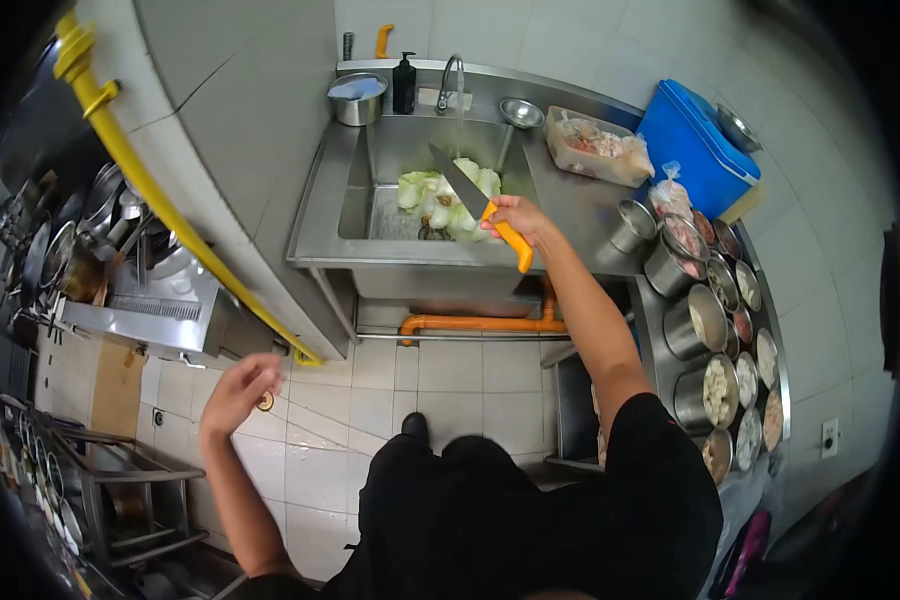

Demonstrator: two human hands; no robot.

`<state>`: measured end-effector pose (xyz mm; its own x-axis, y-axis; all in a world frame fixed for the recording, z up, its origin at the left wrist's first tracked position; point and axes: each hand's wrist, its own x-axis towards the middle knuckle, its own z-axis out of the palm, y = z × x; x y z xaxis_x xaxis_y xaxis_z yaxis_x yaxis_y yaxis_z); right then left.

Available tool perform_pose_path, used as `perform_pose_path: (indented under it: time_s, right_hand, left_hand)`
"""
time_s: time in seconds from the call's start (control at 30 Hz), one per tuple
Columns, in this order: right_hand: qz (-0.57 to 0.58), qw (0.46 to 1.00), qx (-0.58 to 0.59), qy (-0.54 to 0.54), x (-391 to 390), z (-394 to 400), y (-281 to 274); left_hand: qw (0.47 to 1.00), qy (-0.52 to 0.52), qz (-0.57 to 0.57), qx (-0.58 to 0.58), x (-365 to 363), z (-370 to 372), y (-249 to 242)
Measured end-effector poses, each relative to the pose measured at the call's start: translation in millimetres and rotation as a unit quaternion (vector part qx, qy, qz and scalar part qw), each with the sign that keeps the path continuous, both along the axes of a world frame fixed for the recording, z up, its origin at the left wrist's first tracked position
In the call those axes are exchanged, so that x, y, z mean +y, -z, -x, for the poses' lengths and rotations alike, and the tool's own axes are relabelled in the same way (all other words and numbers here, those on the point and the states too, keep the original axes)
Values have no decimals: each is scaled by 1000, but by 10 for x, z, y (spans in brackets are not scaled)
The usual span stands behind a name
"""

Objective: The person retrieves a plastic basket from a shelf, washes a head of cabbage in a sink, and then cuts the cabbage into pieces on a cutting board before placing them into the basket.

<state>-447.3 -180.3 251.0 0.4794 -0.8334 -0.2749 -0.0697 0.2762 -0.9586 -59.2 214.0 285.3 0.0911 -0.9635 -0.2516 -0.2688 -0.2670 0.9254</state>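
In my right hand (522, 219) is a large kitchen knife (463, 187), gripped at its yellow handle. Its wide blade points up and left above the sink (353, 200). Pale green cabbage pieces (418, 190) lie in the basin below the blade, under the running faucet (451, 85). Part of the cabbage is hidden by the knife. My left hand (242, 393) hangs over the tiled floor at the left, away from the sink. Its fingers are loosely bent, and I cannot make out anything held in them.
Metal pots of cut food (717, 390) line the right counter. A blue cooler (698, 145) and a plastic tub of meat (598, 145) stand behind them. A yellow pipe (160, 200) runs down the left wall beside a cluttered stove. Orange piping (480, 322) crosses beneath the sink.
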Motion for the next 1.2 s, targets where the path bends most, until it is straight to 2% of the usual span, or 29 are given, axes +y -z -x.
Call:
perform_pose_path:
  time_s: [0.07, 0.1, 0.17, 0.2, 0.27, 0.3, 0.33, 0.43, 0.53, 0.6, 0.63, 0.67, 0.73, 0.77, 0.8, 0.83, 0.87, 0.9, 0.93, 0.97, 1.0, 1.03, 1.07, 1.1, 1.17, 1.2]
  right_hand:
    - [48, 994, 102, -1, -553, -42, 101]
    - [45, 994, 103, -7, -850, -37, 175]
    - [24, 985, 155, -74, -1495, -87, 268]
    - [26, 984, 156, -84, -1762, -205, 204]
    - [99, 944, 277, -148, -2222, -351, 166]
    - [112, 932, 300, -169, -2496, -456, 185]
    - [110, 929, 301, -184, -2749, -570, 218]
    - [166, 865, 380, -282, -3516, -936, 302]
    - [143, 846, 382, -343, -4210, -1169, 478]
    - [139, 835, 390, -362, -4530, -1260, 525]
    - [136, 828, 396, -373, -4640, -1318, 550]
    - [135, 828, 392, -378, -4673, -1371, 543]
    - [270, 774, 432, -376, -4599, -1303, 521]
    - [268, 774, 432, -376, -4613, -1260, 633]
    - [378, 767, 379, -353, -4647, -1200, 828]
    - [483, 748, 320, -326, -4644, -1120, 948]
    - [483, 746, 321, -327, -4508, -1066, 873]
    - [454, 773, 338, -285, -4262, -1048, 687]
    - [424, 798, 354, -240, -4071, -1024, 593]
    - [423, 799, 355, -237, -3985, -974, 682]
    - [455, 815, 312, -179, -3917, -916, 817]
    - [481, 826, 268, -117, -3853, -849, 922]
    - [477, 829, 268, -111, -3813, -794, 983]
    - [452, 848, 266, -80, -3768, -738, 1044]
    - [418, 876, 240, -31, -3624, -590, 1152]
    - [412, 878, 244, -25, -3555, -498, 1104]
  left_hand:
    - [999, 2, -1, 50, -834, 224, -47]
    - [996, -5, 3, 92, -1190, 335, -52]
    - [994, 36, 8, 107, -1808, 543, -127]
    - [991, 59, 5, 121, -2093, 573, 31]
    - [989, 100, 2, 112, -2564, 630, 315]
    - [989, 87, -2, 118, -2750, 680, 451]
    - [987, 90, -9, 130, -2926, 722, 566]
    - [988, 72, -31, 132, -3464, 877, 660]
    - [985, 54, -34, 160, -4019, 989, 974]
    - [990, 44, -39, 128, -4536, 1159, 959]
    - [987, 31, -13, 157, -4844, 1241, 1112]
    - [982, 20, 13, 185, -5175, 1321, 1275]
    - [972, -28, -56, 226, -5830, 1514, 1256]
    - [943, -97, -75, 311, -6136, 1615, 1244]
    - [900, -164, -93, 394, -6414, 1724, 1240]
    - [870, -221, -97, 429, -6692, 1821, 1303]
    - [838, -275, -100, 461, -6930, 1883, 1413]
    - [838, -274, -99, 462, -7094, 1927, 1497]
    - [808, -289, -94, 505, -7236, 1968, 1574]
    - [777, -302, -91, 545, -7365, 2011, 1674]
    - [778, -300, -94, 544, -7507, 2054, 1866]
    - [747, -287, -55, 597, -7632, 2101, 2099]
    - [713, -273, -16, 646, -7681, 2143, 2138]
    - [718, -270, -24, 642, -7695, 2163, 2191]
    - [794, -282, -62, 536, -7631, 2163, 2274]
    - [796, -277, -71, 534, -7618, 2160, 2276]
